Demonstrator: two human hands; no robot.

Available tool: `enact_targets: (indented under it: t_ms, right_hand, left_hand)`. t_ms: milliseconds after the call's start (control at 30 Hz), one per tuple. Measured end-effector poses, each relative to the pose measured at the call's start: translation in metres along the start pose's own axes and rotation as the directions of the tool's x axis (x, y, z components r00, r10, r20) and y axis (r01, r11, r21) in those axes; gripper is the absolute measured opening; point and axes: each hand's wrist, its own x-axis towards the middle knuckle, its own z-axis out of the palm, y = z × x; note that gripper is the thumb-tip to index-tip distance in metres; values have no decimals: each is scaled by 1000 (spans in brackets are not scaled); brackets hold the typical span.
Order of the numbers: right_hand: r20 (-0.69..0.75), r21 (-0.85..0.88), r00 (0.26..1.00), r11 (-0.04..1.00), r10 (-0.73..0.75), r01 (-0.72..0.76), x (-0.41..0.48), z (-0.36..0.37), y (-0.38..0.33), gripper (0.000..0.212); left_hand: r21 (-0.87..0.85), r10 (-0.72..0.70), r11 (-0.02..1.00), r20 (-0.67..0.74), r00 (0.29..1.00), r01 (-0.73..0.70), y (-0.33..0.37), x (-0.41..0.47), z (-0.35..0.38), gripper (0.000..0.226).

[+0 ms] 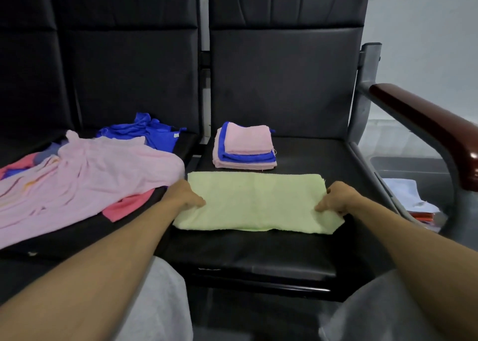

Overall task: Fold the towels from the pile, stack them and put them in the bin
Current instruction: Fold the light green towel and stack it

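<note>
green towel lies half-folded near the bench seat's front edge. your left hand and right hand pinch its ends. risk: uneven pull skews the layers, the next fold goes crooked.

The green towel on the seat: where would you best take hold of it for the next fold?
Probably at its two short ends, left and right: the green towel lies flat as a long strip, so one end can be carried over onto the other.
</note>
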Motion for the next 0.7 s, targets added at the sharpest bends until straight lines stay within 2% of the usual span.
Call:
enact_targets:
  t_ms: [133,200,300,333,433,500,600,700]
  right_hand:
    - [276,218,960,970,40,-103,-2,-1,3,49]
    - [330,256,944,960,27,-117,-3,-1,8,52]
    - [286,309,958,948,-23,-70,-9,-1,9,42]
    - [267,324,963,945,-39,-51,-12,-1,9,37]
    - [205,340,976,940,-77,3,-15,-3,10,30]
    - [173,356,980,934,-99,31,-13,-6,12,36]
    - [163,424,980,905,-112,33,-13,-11,17,29]
    - [187,471,973,882,-137,33,-15,-10,20,30]
  left_hand:
    - [-204,38,979,42,998,-29,0,-1,0,49]
    - [-328,36,945,92,995,-4,3,-5,-1,51]
    - [-487,49,873,159,986,36,9,-14,-4,67]
    - [-542,59,840,164,985,40,12,-16,-5,64]
    - [-671,101,741,140,985,19,31,-25,-5,33]
    - [-713,124,701,136,983,10,49,-28,0,27]
    - [-732,152,681,177,972,27,82,-32,17,31]
    - [-708,160,706,193,968,25,114,-40,41,21]
